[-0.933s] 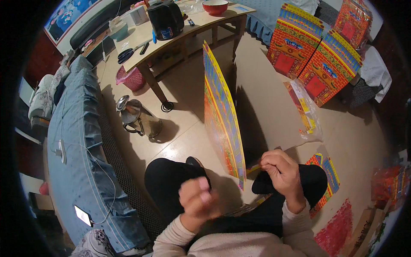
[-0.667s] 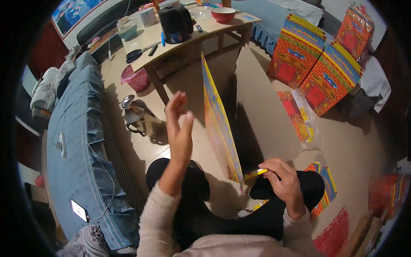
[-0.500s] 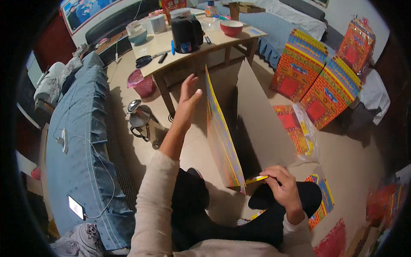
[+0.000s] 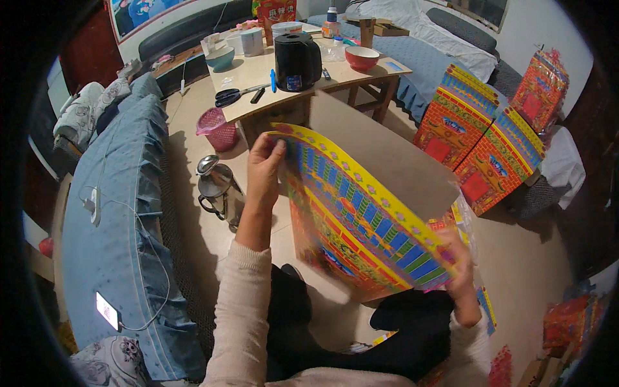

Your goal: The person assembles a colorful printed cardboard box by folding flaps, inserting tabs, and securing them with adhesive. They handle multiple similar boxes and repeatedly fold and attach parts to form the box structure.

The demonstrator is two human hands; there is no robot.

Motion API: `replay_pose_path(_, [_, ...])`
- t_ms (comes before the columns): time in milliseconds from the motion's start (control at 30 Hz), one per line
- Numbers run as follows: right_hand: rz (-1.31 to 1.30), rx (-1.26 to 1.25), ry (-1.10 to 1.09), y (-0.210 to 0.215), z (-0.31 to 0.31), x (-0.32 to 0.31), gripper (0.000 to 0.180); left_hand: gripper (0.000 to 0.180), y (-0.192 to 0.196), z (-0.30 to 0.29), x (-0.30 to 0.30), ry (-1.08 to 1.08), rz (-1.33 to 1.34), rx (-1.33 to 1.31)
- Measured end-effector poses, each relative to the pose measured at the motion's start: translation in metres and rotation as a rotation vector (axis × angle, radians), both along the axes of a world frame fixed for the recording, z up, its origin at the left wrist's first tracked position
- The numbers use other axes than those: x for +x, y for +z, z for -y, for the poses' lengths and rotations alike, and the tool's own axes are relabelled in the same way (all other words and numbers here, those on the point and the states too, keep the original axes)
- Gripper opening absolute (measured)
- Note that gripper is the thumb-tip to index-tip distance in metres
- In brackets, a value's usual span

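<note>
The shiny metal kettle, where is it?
The shiny metal kettle stands on the floor at the person's left, between the blue sofa and the left hand.

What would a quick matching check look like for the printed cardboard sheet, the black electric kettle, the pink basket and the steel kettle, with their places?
Things:
1. colourful printed cardboard sheet
2. black electric kettle
3. pink plastic basket
4. shiny steel kettle

Places:
A. on the floor beside the blue sofa
B. on the wooden table
C. held between left hand and right hand
D. on the floor by the table's left end

Pairs: 1-C, 2-B, 3-D, 4-A
</note>
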State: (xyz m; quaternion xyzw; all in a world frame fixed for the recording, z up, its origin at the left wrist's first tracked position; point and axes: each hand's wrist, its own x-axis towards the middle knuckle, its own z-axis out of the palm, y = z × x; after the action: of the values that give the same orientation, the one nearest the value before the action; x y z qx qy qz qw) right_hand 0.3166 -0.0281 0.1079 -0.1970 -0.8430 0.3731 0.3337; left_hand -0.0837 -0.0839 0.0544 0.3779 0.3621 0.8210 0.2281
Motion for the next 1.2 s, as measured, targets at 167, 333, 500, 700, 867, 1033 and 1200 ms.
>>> replay_pose_path(167, [-0.321, -0.402, 0.004, -0.030, -0.073, 0.013, 0.037, 0.023, 0.027, 0.055, 0.041, 0.148, -0.010, 0.047])
replay_pose_path(333, [-0.133, -0.204, 0.115, 0.004, -0.143, -0.017, 0.035, 0.023, 0.032, 0.088, 0.099, 0.480, -0.182, -0.023])
replay_pose_path(500, [-0.035, -0.126, -0.100, 0.022, -0.205, -0.037, 0.037, 0.021, 0.023, 0.102, 0.178, 0.309, -0.210, 0.179])
replay_pose_path(700, [-0.413, -0.470, -0.231, 0.016, -0.243, -0.029, 0.046, 0.016, -0.014, 0.089, 0.241, 0.238, -0.187, 0.063])
replay_pose_path(867, [-0.458, 0.050, -0.501, -0.014, -0.219, 0.016, 0.038, 0.029, -0.024, 0.078, 0.249, 0.203, -0.316, -0.076])
replay_pose_path(1033, [-0.102, 0.466, -0.263, 0.023, -0.094, 0.004, 0.039, 0.038, -0.014, 0.081, 0.237, 0.175, -0.477, -0.148])
replay_pose_path(1200, [0.249, 0.627, -0.099, 0.055, -0.054, -0.006, 0.030, 0.041, 0.005, 0.096, 0.199, 0.209, -0.772, -0.124])
